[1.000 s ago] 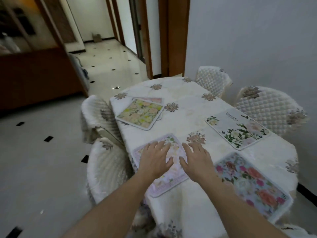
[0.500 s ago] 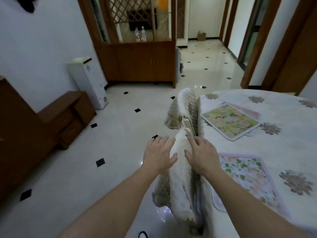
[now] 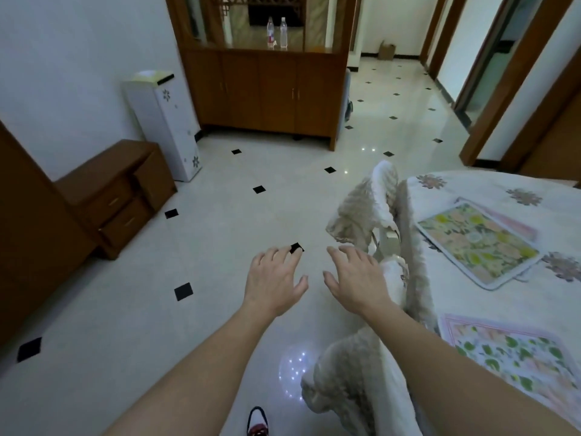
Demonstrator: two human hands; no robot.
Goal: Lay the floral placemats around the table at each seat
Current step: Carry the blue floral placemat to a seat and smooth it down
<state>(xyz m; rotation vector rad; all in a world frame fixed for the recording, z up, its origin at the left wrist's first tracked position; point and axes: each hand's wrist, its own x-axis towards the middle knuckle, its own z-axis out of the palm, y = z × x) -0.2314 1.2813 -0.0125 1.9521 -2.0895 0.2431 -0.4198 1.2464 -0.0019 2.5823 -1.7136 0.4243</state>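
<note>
Hands — left hand [image 3: 274, 280] spread, empty | right hand [image 3: 356, 280] spread, empty — above floor [image 3: 220, 221]

Placemats on the desk [image 3: 490, 297]: two in plain sight, a yellow-green floral placemat [image 3: 474, 243] and a pink-bordered floral placemat [image 3: 515, 354]; possibly a third, a pink edge [image 3: 515, 223] under the first. Covered chairs: two, far chair [image 3: 364, 209] and near chair [image 3: 355, 379]. Bottles [image 3: 276, 32] on the cabinet [image 3: 267, 89]: two. Hands: two.
</note>
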